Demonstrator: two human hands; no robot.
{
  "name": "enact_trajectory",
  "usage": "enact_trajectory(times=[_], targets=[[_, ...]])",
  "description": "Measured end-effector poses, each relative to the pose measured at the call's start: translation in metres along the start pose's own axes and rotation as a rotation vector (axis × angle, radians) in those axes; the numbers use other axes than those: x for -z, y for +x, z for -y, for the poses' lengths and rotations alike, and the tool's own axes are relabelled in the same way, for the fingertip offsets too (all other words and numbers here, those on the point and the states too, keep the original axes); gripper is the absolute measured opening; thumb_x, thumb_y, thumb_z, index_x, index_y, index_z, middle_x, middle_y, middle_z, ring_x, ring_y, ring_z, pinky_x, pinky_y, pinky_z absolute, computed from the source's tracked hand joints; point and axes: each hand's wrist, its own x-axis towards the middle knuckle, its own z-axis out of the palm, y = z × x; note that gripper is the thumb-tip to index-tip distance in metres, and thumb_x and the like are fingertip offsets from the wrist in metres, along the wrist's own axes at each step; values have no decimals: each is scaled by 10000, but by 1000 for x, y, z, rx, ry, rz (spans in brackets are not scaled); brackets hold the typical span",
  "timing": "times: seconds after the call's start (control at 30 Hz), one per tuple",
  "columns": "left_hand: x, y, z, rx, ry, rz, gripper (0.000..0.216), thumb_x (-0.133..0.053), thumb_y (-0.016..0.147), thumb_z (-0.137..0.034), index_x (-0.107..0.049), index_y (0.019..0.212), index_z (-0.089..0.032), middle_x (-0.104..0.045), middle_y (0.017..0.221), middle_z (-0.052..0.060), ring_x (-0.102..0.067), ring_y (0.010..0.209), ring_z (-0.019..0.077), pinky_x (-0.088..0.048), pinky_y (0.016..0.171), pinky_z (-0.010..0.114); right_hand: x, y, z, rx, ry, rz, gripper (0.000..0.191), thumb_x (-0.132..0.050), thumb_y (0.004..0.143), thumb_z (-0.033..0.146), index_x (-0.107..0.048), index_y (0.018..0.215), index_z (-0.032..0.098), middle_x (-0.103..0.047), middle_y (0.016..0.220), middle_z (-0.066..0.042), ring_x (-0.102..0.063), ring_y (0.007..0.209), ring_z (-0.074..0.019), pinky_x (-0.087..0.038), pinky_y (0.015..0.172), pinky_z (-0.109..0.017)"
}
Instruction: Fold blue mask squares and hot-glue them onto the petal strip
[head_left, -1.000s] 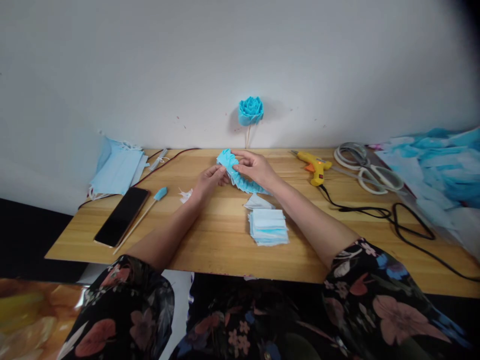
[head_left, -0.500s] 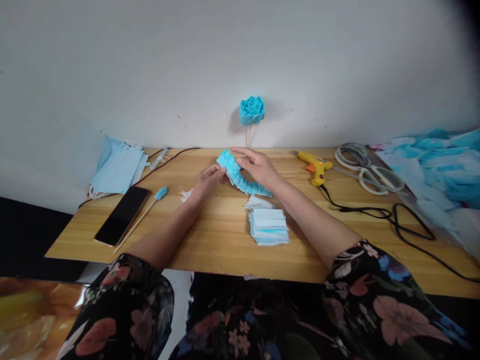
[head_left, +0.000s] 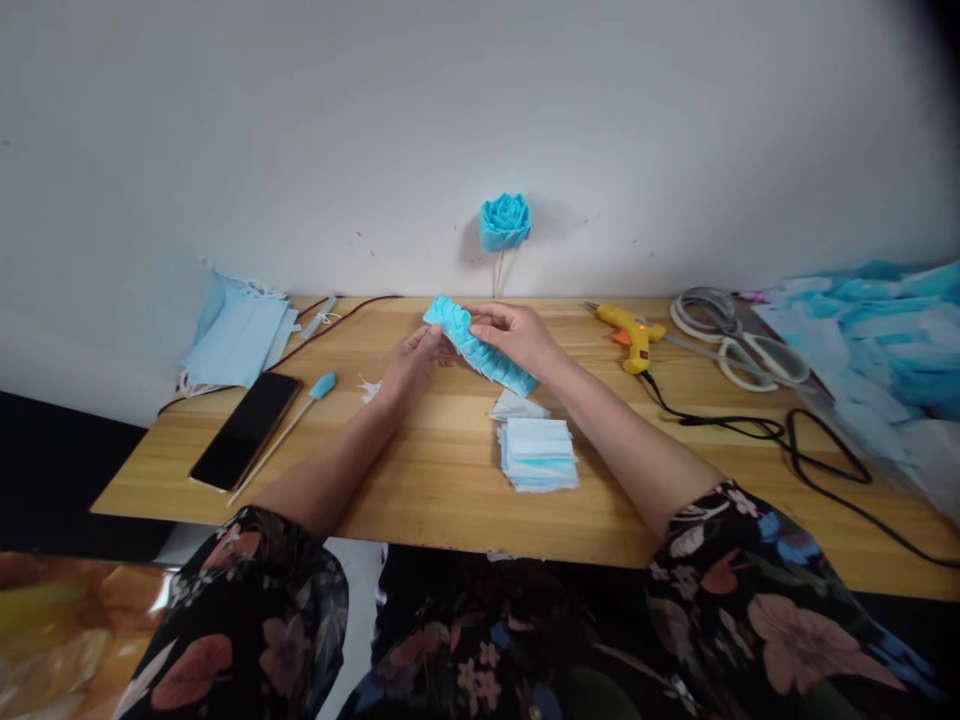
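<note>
Both hands hold a strip of overlapping blue folded petals (head_left: pixel 487 352) just above the table. My left hand (head_left: pixel 416 358) pinches its upper left end between thumb and fingers. My right hand (head_left: pixel 517 335) grips it near the middle, thumb in front and fingers behind. The strip slants down to the right, its lower end close to my right wrist. Just below that end lies a folded pale triangle (head_left: pixel 517 405), beside a stack of pale blue and white fabric squares (head_left: pixel 538 455). Small white scraps (head_left: pixel 370 388) lie by my left wrist.
A blue fabric rose (head_left: pixel 505 222) stands on a stick at the wall. Face masks (head_left: pixel 234 335), a phone (head_left: pixel 245 430) and a blue-tipped stick (head_left: pixel 281 440) lie left. Rightward are a yellow glue gun (head_left: pixel 634 335) with its cord, scissors (head_left: pixel 757 360), tape (head_left: pixel 705 312) and piled blue fabric (head_left: pixel 885 330).
The petal strip has straightened from a curve into a nearly straight slanted line. Its upper end has shifted slightly left, and my right hand's fingers have moved a little lower along it.
</note>
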Motion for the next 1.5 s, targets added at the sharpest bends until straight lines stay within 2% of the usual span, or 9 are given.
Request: enact_trajectory(times=[0.13, 0.33, 0.47, 0.57, 0.63, 0.9, 1.1, 1.33, 1.5], targets=[[0, 0, 3, -45, 123, -39, 444, -782, 745, -578, -668, 772, -150, -709, 745, 37, -641, 659, 112, -493, 647, 240, -1, 0, 0, -6, -9, -55, 437, -714, 773, 351, -743, 1162, 153, -757, 859, -28, -660, 742, -150, -528, 708, -285], [2, 1, 3, -55, 207, -81, 403, -797, 728, -525, -647, 664, -156, -683, 657, 24, -575, 591, 96, -457, 637, 247, -3, -1, 5, 38, -2, -52, 380, -664, 847, 423, -761, 1120, 177, -775, 1043, -59, -697, 952, -188, -549, 859, -318], [0, -1, 0, -73, 279, -57, 437, -790, 722, -569, -653, 656, -159, -674, 641, 22, -561, 587, 102, -451, 634, 255, -6, -3, 7, 28, 3, 2, 497, -733, 778, 381, -708, 1229, 174, -739, 890, -20, -655, 770, -145, -538, 731, -284], [-2, -2, 0, -87, 298, -24, 468, -788, 708, -611, -663, 664, -162, -670, 638, 16, -556, 594, 105, -453, 640, 257, -8, -4, 8, 53, -73, -30, 479, -720, 779, 348, -716, 1221, 164, -654, 728, 27, -561, 630, -107, -489, 636, -257], [-2, -3, 0, -90, 298, -14, 475, -784, 711, -618, -660, 658, -163, -663, 632, 12, -552, 595, 104, -451, 643, 256, -7, -4, 8, 63, -79, -38, 464, -692, 804, 357, -717, 1222, 158, -655, 733, 21, -564, 641, -112, -493, 650, -265], [2, 0, -1, -53, 69, -23, 432, -808, 729, -558, -633, 700, -164, -674, 670, 10, -615, 613, 105, -470, 630, 245, 1, -2, 4, -69, 87, -25, 529, -631, 876, 490, -663, 1312, 192, -756, 1035, -58, -683, 896, -171, -554, 809, -314], [0, 0, -1, 4, 52, -32, 444, -734, 804, -585, -684, 794, -143, -713, 755, 56, -671, 671, 130, -494, 628, 246, 3, 1, -5, -51, 94, -26, 560, -755, 752, 390, -681, 1260, 167, -739, 866, -9, -648, 737, -136, -532, 705, -275], [-2, -1, 2, -26, 245, -32, 422, -810, 714, -567, -711, 725, -157, -701, 689, 35, -593, 611, 107, -470, 625, 250, 1, 1, -3, -28, 74, -75, 496, -747, 756, 388, -708, 1197, 164, -735, 859, -10, -635, 720, -130, -516, 679, -263], [-1, -2, 0, -58, 293, -72, 395, -798, 736, -536, -667, 666, -170, -690, 650, 18, -568, 592, 102, -460, 637, 255, 0, -1, 2, -50, 64, -89, 471, -689, 816, 467, -723, 1184, 174, -734, 870, -20, -647, 793, -146, -511, 692, -259]])
